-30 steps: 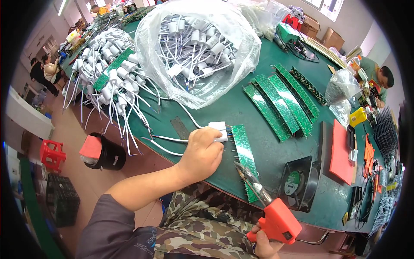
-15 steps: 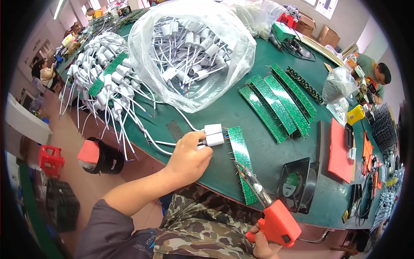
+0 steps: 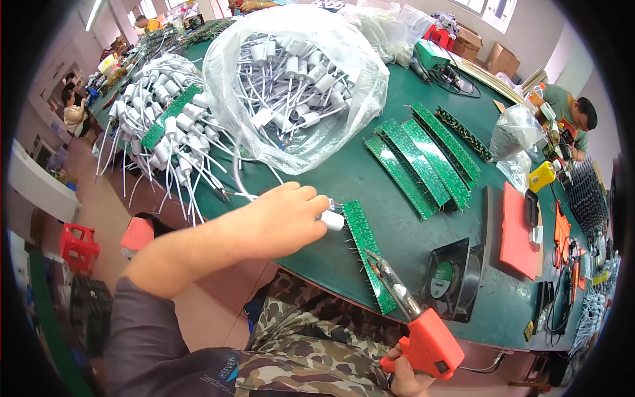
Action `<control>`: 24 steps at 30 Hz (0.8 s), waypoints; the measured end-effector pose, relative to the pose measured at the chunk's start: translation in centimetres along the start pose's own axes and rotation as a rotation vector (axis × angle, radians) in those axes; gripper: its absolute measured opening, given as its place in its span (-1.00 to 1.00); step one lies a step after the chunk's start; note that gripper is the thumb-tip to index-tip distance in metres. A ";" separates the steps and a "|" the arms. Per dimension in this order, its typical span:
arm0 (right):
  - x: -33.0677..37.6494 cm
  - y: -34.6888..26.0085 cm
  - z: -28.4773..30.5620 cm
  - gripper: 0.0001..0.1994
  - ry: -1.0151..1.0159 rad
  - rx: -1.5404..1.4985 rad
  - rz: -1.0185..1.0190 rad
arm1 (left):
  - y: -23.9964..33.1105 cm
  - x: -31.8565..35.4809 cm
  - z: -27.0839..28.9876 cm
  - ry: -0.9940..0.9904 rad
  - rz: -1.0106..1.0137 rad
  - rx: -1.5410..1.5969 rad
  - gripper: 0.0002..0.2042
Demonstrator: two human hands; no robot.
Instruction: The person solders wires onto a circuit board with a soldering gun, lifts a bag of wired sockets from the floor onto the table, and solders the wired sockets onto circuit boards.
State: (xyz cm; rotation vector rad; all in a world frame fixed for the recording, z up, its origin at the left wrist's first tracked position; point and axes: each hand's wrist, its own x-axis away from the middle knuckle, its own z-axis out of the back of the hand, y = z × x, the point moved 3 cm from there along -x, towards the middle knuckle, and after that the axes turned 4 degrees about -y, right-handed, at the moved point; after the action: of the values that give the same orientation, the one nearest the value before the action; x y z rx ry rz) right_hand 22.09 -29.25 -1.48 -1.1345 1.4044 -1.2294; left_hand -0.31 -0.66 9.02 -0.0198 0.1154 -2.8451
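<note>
Left hand [image 3: 278,221] grips white connector [image 3: 333,220]; right hand [image 3: 405,378] grips soldering gun [image 3: 423,334].

I see a dark green counter [image 3: 370,178], green circuit strips [image 3: 423,159], white plugs with white leads [image 3: 284,86] in a clear bag, an orange-red soldering gun [image 3: 428,347], camouflage trousers [image 3: 311,344], a red stool [image 3: 78,245] and a black fan [image 3: 453,278].

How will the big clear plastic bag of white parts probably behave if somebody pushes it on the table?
The clear plastic bag looks thin and crinkled, so it would probably deform, not slide whole. The loose white parts inside may shift.
</note>
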 end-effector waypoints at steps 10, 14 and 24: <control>1.1 -0.2 0.1 -0.58 0.048 0.032 -0.003 | -2.7 -7.2 2.9 -0.272 -0.126 -0.234 -0.91; 0.8 -0.9 -0.1 -0.57 0.026 0.153 0.067 | -5.9 -8.0 -0.3 -0.270 -0.118 -0.155 -0.93; 1.9 0.9 -0.2 -0.59 -0.013 0.082 -0.008 | -6.4 -9.8 0.6 0.050 -0.288 -0.032 -0.90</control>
State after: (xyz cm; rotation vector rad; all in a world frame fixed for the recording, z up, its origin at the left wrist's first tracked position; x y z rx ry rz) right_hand 21.55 -30.99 -2.44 -1.0900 1.3290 -1.2718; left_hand 7.25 8.24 10.07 0.0303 0.1820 -3.1317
